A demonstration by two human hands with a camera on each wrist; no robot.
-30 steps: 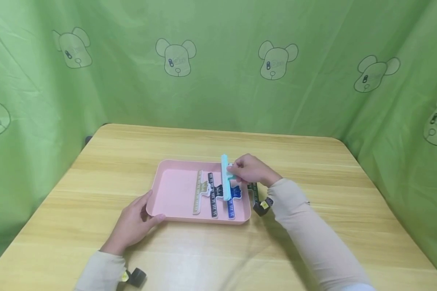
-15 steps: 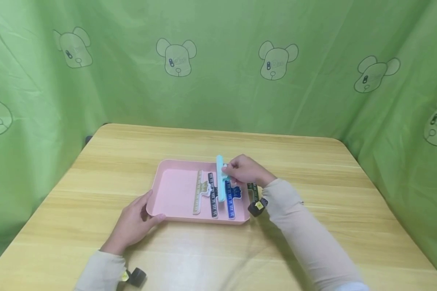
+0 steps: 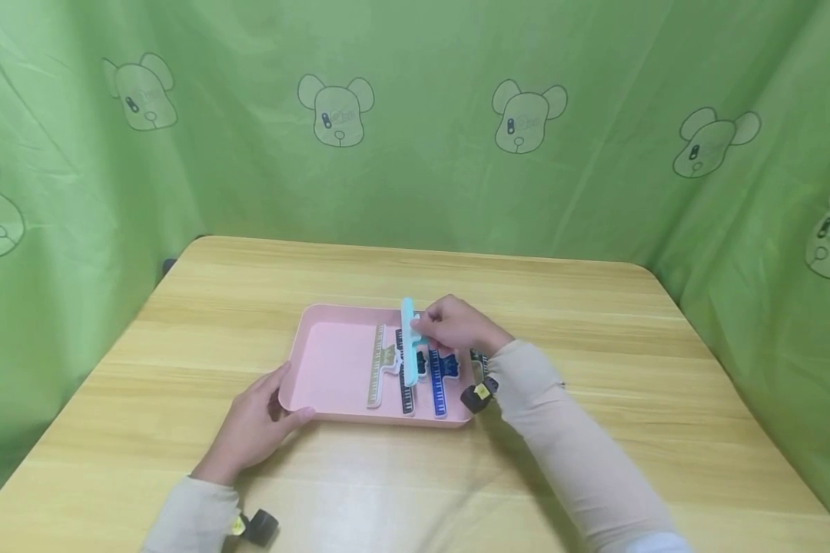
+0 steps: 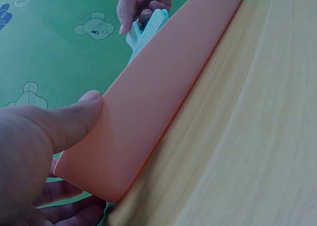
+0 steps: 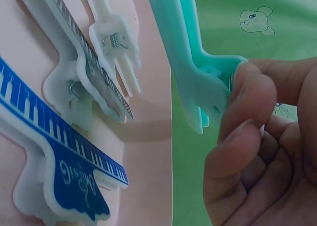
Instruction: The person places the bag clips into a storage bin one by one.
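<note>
My right hand (image 3: 456, 322) pinches a turquoise piano-key music clip (image 3: 409, 361) by its handle between thumb and fingers, above the right half of a pink tray (image 3: 325, 361). Beneath it in the tray lie a gold clip (image 3: 376, 372), a black clip (image 3: 406, 399) partly covered by the turquoise one, and a blue clip (image 3: 438, 388). My left hand (image 3: 252, 426) grips the tray's near left corner, its thumb at the front rim and fingers round the side. In the right wrist view, the turquoise clip (image 5: 193, 82) hangs apart from the blue clip (image 5: 74, 166).
Another dark patterned clip (image 3: 479, 359) lies beyond the tray's right side, partly hidden by the right wrist's camera (image 3: 479, 394). The wooden table (image 3: 360, 491) surrounds the tray. Green curtains (image 3: 429, 192) with bear drawings enclose the back and sides.
My right hand has carried the turquoise clip leftward, from over the blue clip to over the black one. The left hand and the tray have stayed put.
</note>
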